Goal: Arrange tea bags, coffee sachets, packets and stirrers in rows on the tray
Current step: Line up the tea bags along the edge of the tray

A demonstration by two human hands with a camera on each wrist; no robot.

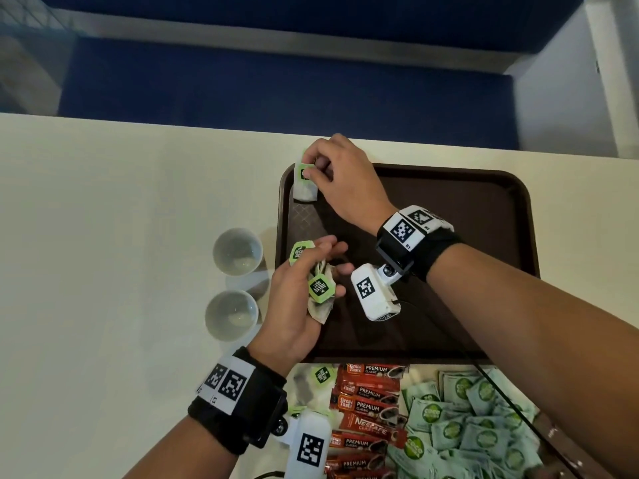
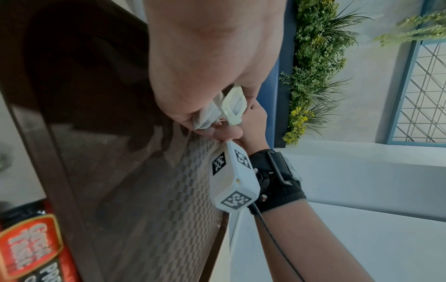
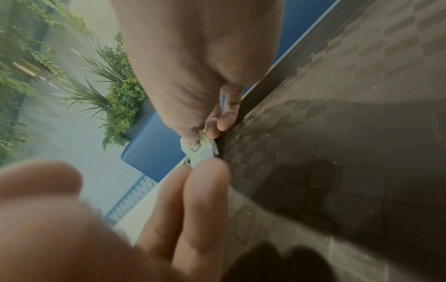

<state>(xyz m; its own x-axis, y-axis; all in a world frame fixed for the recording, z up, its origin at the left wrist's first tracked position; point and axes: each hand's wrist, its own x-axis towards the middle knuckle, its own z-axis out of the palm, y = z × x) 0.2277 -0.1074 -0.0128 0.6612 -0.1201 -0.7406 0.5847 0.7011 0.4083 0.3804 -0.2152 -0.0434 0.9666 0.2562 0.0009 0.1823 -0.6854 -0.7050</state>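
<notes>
A dark brown tray (image 1: 484, 202) lies on the cream table. At its far left corner my right hand (image 1: 340, 178) pinches the green tag of a white tea bag (image 1: 304, 188), whose pouch rests on the tray (image 3: 362, 152). The pinch also shows in the right wrist view, at the tea bag (image 3: 200, 150). My left hand (image 1: 301, 292) hovers over the tray's left side (image 2: 144, 190) and grips a bunch of tea bags (image 1: 320, 292) with green tags; these tea bags (image 2: 229, 106) also show in the left wrist view.
Two white cups (image 1: 237, 252) (image 1: 231, 314) stand left of the tray. In front of the tray lie more tea bags (image 1: 323, 375), red coffee sachets (image 1: 366, 399) and a pile of pale green packets (image 1: 466, 426). A blue bench runs beyond the table's far edge.
</notes>
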